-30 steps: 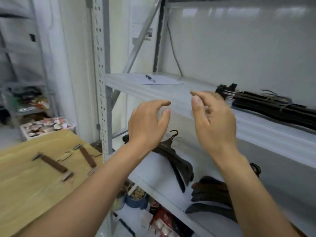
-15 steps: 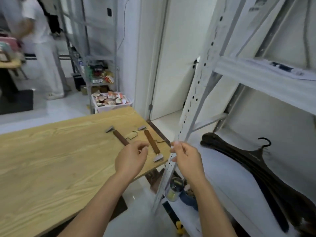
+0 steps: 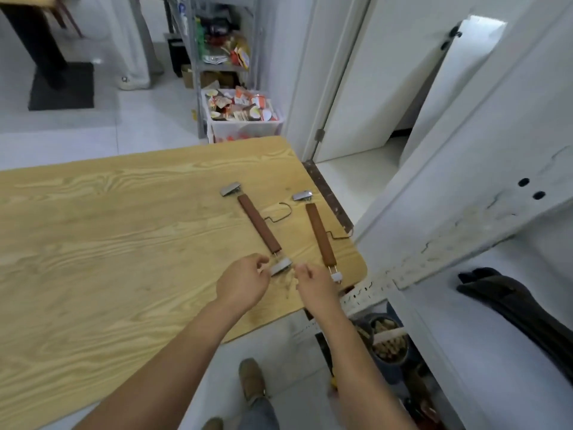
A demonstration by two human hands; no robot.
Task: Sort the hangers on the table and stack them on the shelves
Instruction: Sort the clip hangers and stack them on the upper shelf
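Head view looks down on a wooden table (image 3: 93, 259) where two clip hangers lie side by side near its right corner, bars pointing away, wire hooks turned right. The left hanger (image 3: 259, 225) and the right hanger (image 3: 321, 235) lie close but apart. The left hand (image 3: 245, 283) hovers at the left hanger's near clip (image 3: 280, 266), fingers curled, tips at the clip's edge; I cannot tell whether it pinches it. The right hand (image 3: 313, 285) sits between the two near clips, fingers loosely curled, holding nothing. Right of the table stands a white shelf (image 3: 465, 352) with dark hangers (image 3: 508, 302) lying on it. A snack bin (image 3: 245, 128) stands on the floor beyond the table.
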